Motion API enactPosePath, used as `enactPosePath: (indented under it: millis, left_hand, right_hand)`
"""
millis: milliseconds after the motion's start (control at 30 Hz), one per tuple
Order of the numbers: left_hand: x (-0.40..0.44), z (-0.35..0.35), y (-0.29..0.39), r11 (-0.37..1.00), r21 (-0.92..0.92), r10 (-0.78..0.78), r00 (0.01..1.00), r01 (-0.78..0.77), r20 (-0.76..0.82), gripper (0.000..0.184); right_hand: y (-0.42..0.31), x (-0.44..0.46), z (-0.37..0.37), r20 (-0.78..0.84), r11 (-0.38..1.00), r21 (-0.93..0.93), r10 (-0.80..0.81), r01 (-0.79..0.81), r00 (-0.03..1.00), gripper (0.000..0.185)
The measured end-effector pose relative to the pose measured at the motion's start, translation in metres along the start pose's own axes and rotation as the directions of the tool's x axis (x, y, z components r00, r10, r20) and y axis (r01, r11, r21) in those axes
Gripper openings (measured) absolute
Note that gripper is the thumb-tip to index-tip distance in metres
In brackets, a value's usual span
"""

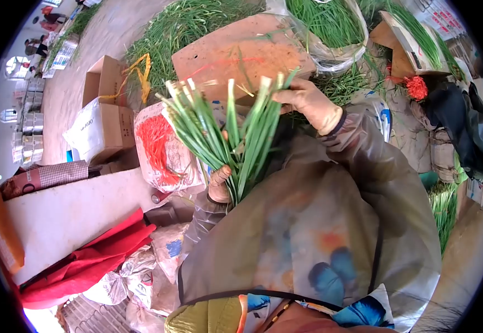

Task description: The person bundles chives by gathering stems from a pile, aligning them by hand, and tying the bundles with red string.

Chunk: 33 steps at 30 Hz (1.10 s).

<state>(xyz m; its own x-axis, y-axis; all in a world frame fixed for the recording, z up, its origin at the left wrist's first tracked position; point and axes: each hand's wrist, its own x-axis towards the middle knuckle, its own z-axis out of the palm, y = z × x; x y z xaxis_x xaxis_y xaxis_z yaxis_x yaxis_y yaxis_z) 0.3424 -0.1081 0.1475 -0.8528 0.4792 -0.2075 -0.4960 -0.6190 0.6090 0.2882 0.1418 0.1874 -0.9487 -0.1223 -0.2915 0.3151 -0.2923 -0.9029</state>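
Observation:
A loose bunch of garlic chives (197, 125), with long green leaves and pale stem ends pointing away from me, fans out before my chest. My left hand (219, 183) is wrapped round its lower part, thumb in front, and the leaf tips drop out of sight against my clear raincoat. On the far right of the bunch, my gloved right hand (311, 102) pinches the stems near their pale ends. A few stems in the middle stand apart from the rest. The tips of my right fingers are partly hidden.
Ahead lies a brown board (241, 50) with bits of soil. Behind it are a pile of greens (180, 36) and a sack of greens (327, 25). Red ties (158, 144) rest on a package to the left, near a cardboard box (113, 125) and a pale tabletop (74, 211).

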Motion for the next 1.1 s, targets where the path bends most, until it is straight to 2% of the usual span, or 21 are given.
enactPosePath:
  millis: [67,133,233,333,400,433,467,533,567,600,667,733,767,800,867,900,933,967,1033,1067,1100]
  left_hand:
    - [-0.003,-0.009,-0.002,0.995,-0.042,0.083,0.994,-0.086,-0.073,0.089]
    - [-0.004,-0.009,-0.003,0.988,-0.08,0.123,0.986,-0.132,-0.109,0.087]
    - [-0.001,-0.008,-0.003,0.991,-0.088,0.092,0.993,-0.099,-0.08,0.085]
    - [-0.003,-0.01,-0.004,0.987,-0.103,0.112,0.989,-0.122,-0.098,0.087]
    - [-0.002,-0.017,-0.001,0.986,-0.125,0.1,0.993,-0.107,-0.066,0.087]
    - [-0.003,-0.019,-0.001,0.985,-0.148,0.081,0.996,-0.086,-0.039,0.087]
    - [-0.004,-0.02,-0.001,0.985,-0.148,0.082,0.996,-0.087,-0.04,0.087]
    - [-0.002,-0.02,0.0,0.986,-0.153,0.061,0.998,-0.061,-0.006,0.085]
    - [-0.001,-0.018,0.0,0.989,-0.139,0.06,0.998,-0.058,0.013,0.085]
    - [0.001,-0.017,-0.003,0.991,-0.111,0.072,0.997,-0.072,0.002,0.086]
    - [0.005,-0.023,-0.009,0.994,-0.108,-0.006,0.998,0.012,0.055,0.086]
    - [0.005,-0.006,-0.001,0.987,-0.049,-0.148,0.986,0.152,0.081,0.087]
    - [0.006,0.001,-0.002,0.992,-0.037,-0.114,0.99,0.117,0.081,0.086]
    - [0.007,0.004,-0.002,0.996,-0.024,-0.078,0.993,0.08,0.084,0.085]
    - [0.008,-0.004,0.0,0.996,-0.019,-0.085,0.995,0.086,0.043,0.082]
    - [0.014,-0.007,-0.001,0.999,-0.049,-0.013,0.989,0.021,0.146,0.082]
    - [0.011,-0.007,-0.001,0.998,-0.046,-0.029,0.992,0.035,0.124,0.081]
    - [0.008,-0.004,0.002,0.998,-0.045,-0.044,0.994,0.048,0.102,0.081]
    - [0.005,-0.001,0.006,0.995,-0.058,-0.078,0.992,0.084,0.101,0.081]
    - [0.006,-0.001,0.005,0.991,-0.074,-0.1,0.987,0.11,0.123,0.081]
    - [0.005,0.0,0.005,0.991,-0.074,-0.101,0.986,0.111,0.129,0.081]
  right_hand:
    - [0.013,-0.001,-0.001,0.055,0.977,0.211,0.021,-0.032,0.998,0.015]
    - [0.022,-0.001,0.002,0.039,0.972,0.227,0.047,-0.054,0.998,0.018]
    - [0.016,0.002,0.001,0.103,0.978,0.209,-0.049,0.027,0.994,0.034]
    - [-0.002,0.008,-0.018,0.11,0.933,0.358,-0.014,-0.027,0.994,0.042]
    - [-0.001,0.029,-0.056,-0.113,0.969,0.167,-0.164,0.181,0.98,0.032]
    - [0.007,0.049,-0.088,-0.284,0.87,-0.363,-0.444,0.334,0.85,0.027]
    - [0.0,0.052,-0.095,-0.225,0.544,-0.761,-0.732,0.353,0.643,0.025]
    - [0.001,0.061,-0.095,-0.205,0.701,-0.512,-0.661,0.497,0.722,0.023]
    - [-0.007,0.051,-0.069,-0.208,0.862,-0.414,-0.403,0.293,0.891,0.027]
    - [-0.01,0.035,-0.032,-0.183,0.949,-0.313,-0.101,0.039,0.978,0.032]
    - [0.012,0.035,-0.002,0.037,0.986,-0.143,0.097,-0.091,0.995,0.04]
    - [-0.017,0.02,0.041,0.1,0.987,-0.149,0.072,-0.056,0.992,0.036]
    - [0.015,0.041,0.042,0.125,0.991,0.134,-0.007,-0.01,0.992,0.042]
    - [0.012,0.039,0.044,0.137,0.991,0.132,-0.008,-0.01,0.991,0.042]
    - [0.001,0.031,0.038,-0.066,0.999,0.049,-0.005,0.008,0.998,0.041]
    - [0.007,0.035,0.028,-0.058,0.948,-0.183,-0.275,0.261,0.96,0.03]
    - [0.006,0.039,0.014,-0.193,0.944,-0.279,-0.233,0.174,0.953,0.032]
    - [0.018,0.059,-0.01,-0.281,0.864,-0.272,-0.493,0.425,0.823,0.032]
    - [-0.003,0.068,-0.057,-0.448,0.845,-0.283,-0.534,0.453,0.717,0.037]
    - [-0.026,0.068,-0.07,-0.553,0.871,0.024,-0.398,0.491,0.732,0.037]
    - [-0.04,0.07,-0.092,-0.627,0.795,0.149,-0.383,0.588,0.678,0.033]
